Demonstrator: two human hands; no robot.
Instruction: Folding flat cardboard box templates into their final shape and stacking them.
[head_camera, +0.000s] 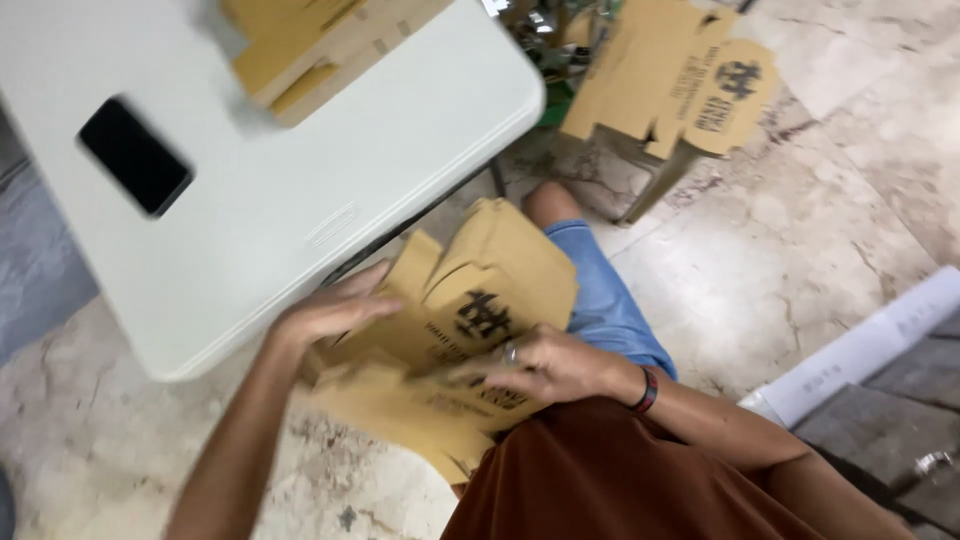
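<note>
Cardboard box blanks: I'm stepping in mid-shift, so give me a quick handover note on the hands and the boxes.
Left hand: flat on the printed cardboard box blank in the lap.
Right hand: pressing the same blank from the front.
That blank is partly folded, not closed.
More folded cardboard lies on the white table near a black phone.
Another blank stands on the floor beyond.
</note>
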